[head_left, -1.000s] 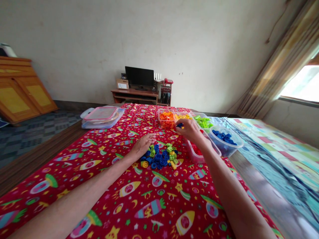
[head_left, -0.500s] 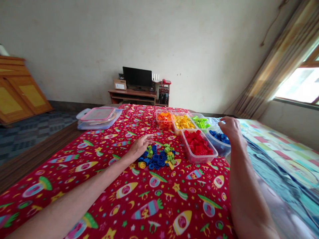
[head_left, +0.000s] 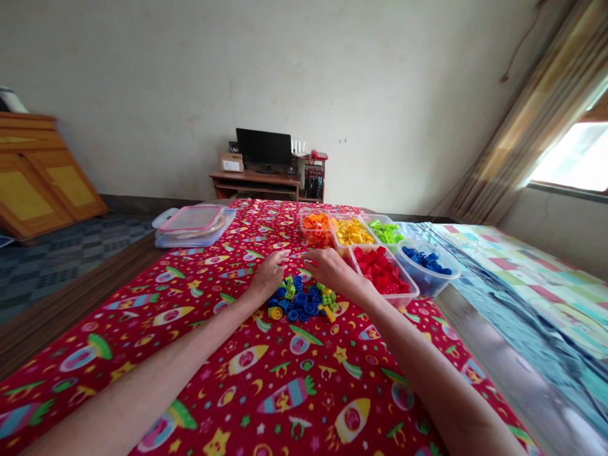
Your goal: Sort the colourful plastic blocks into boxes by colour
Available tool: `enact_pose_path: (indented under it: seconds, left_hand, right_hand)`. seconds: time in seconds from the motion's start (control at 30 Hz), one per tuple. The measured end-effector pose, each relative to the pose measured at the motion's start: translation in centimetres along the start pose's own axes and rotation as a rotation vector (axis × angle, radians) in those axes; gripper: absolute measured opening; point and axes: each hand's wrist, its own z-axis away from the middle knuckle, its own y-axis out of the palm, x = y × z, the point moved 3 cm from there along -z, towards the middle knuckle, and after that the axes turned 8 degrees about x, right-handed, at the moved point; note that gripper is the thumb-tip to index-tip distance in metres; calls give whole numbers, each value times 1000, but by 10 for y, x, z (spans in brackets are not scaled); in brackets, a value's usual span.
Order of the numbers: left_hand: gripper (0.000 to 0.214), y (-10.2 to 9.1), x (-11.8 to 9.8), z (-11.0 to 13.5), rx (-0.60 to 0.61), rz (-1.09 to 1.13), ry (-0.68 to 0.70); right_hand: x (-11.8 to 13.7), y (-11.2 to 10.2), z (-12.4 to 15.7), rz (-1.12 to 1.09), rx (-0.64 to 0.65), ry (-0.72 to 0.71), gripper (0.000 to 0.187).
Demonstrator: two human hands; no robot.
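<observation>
A loose pile of small toy building bricks (head_left: 302, 304), mostly blue with some green and yellow ones, lies on the red patterned cloth. My left hand (head_left: 270, 273) rests at the pile's left edge, its fingers loosely apart and nothing seen in them. Over the back right of the pile is my right hand (head_left: 329, 266), palm down with fingers reaching left and apart; no brick shows in it. Beside that forearm stand a clear box of red bricks (head_left: 380, 271) and a round tub of blue bricks (head_left: 426, 259).
Behind the red box are containers of orange bricks (head_left: 316, 227), yellow bricks (head_left: 352, 231) and light green bricks (head_left: 384, 231). Stacked lids (head_left: 194, 223) lie at the table's far left. The red cloth (head_left: 285, 373) covers the table; a dark cable (head_left: 536, 326) lies at right.
My right hand has come left from above the blue tub to the brick pile. My left hand has stayed beside the pile. The view has shifted slightly.
</observation>
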Motion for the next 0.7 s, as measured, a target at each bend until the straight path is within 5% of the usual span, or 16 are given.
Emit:
enact_pose_path:
  seconds: [0.13, 0.4, 0.7]
  left_hand:
    - [47, -9, 11, 0, -166, -17, 6]
    - [48, -6, 16, -4, -146, 70, -75]
    - [48, -3, 18, -4, -107, 125, -89]
  right_hand:
    - [0, 20, -3, 7, 90, 0, 20]
    - [7, 43, -10, -141, 194, -183, 18]
    - [3, 37, -5, -48, 221, 25, 29]
